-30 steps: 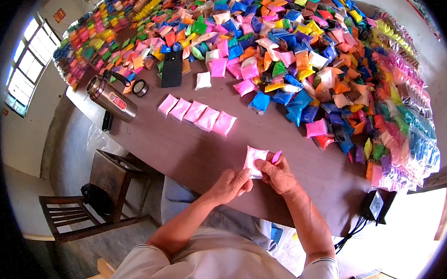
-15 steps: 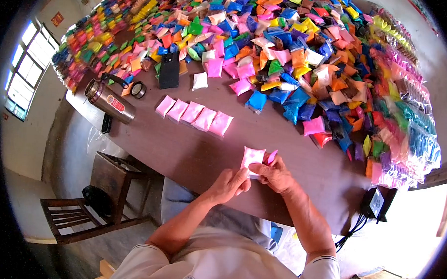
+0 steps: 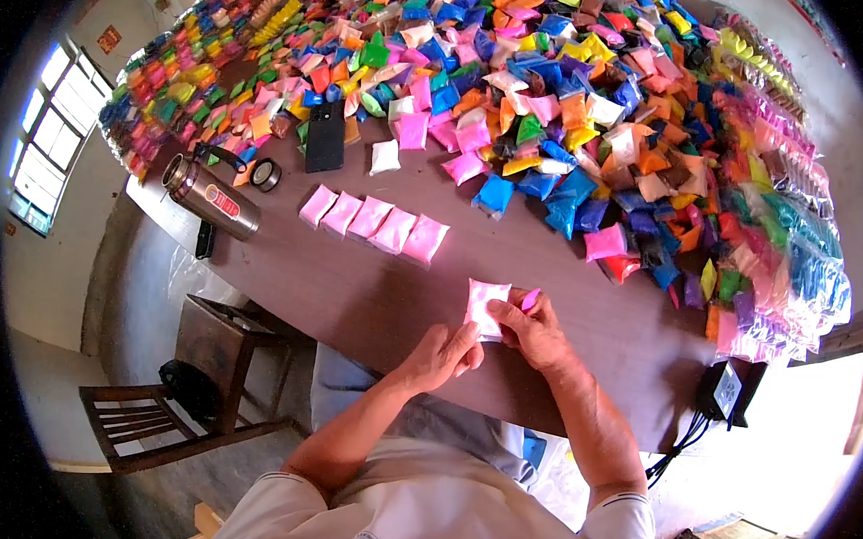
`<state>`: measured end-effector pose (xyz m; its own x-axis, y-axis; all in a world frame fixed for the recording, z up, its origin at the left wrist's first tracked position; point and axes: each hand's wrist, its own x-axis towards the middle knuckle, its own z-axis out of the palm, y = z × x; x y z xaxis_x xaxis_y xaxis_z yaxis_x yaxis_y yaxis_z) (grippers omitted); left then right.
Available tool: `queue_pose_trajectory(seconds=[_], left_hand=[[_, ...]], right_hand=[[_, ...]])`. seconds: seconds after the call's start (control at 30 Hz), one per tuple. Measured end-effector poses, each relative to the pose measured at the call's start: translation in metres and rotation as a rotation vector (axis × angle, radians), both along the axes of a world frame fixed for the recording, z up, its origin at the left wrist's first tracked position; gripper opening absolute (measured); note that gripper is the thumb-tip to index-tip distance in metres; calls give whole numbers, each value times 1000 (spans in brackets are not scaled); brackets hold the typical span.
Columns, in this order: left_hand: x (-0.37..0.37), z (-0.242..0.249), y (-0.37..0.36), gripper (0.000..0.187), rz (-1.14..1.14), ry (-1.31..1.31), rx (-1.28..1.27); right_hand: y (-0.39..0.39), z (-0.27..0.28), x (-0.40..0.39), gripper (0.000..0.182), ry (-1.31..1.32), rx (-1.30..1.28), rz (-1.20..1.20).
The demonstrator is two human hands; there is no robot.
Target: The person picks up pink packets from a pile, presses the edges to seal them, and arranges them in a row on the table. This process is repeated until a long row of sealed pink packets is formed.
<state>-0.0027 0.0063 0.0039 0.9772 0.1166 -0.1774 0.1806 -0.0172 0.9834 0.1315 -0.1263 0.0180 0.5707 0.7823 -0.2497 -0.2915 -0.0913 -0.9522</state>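
Observation:
A light pink packet [image 3: 485,305] is held upright above the table's front part. My right hand [image 3: 534,332] grips its right side, thumb across its face, and a bright magenta piece [image 3: 530,300] sticks out between the fingers of that hand. At the packet's lower left corner, my left hand [image 3: 443,355] pinches the edge with thumb and finger, the other fingers curled. Several pink packets [image 3: 368,218] lie in a slanting row left of and beyond my hands. A white packet [image 3: 385,157] lies alone farther back.
Heaps of coloured packets [image 3: 551,103] cover the brown table's [image 3: 546,259] far side. A black phone [image 3: 326,138], a metal flask [image 3: 212,195] and its lid [image 3: 265,174] are at the left. A black box with cables [image 3: 720,390] sits at the right edge, a wooden chair [image 3: 151,421] at lower left.
My right thumb has shifted up and lies farther onto the packet's face. The packet has tilted and moved slightly; my left hand is nearly unchanged.

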Motion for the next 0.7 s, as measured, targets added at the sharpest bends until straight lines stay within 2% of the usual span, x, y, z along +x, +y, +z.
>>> queue_pose_trajectory(seconds=[0.1,0.23,0.3,0.4,0.57,0.63,0.7], left_hand=[[0,3,1,60,19,16,-72],[0,3,0,60,8,41,-18],[0,2,-1,61,-4,65,13],[-2,-1,-1,60,-25,60,88],[-1,-2,0,59,5,73,-52],[-2,2,-1,60,-8,74,-20],[-2,2,-2,60,-25,75,11]], right_hand=[[2,-1,-4,28,137,75,-66],[5,-8,-6,26,1,-41,-90],[5,-21,-5,17,20,69,-85],[6,-18,-7,21,53,109,-119],[1,0,-6,18,100,72,-25],[1,-2,-7,17,115,69,13],[2,-3,-8,17,50,175,13]])
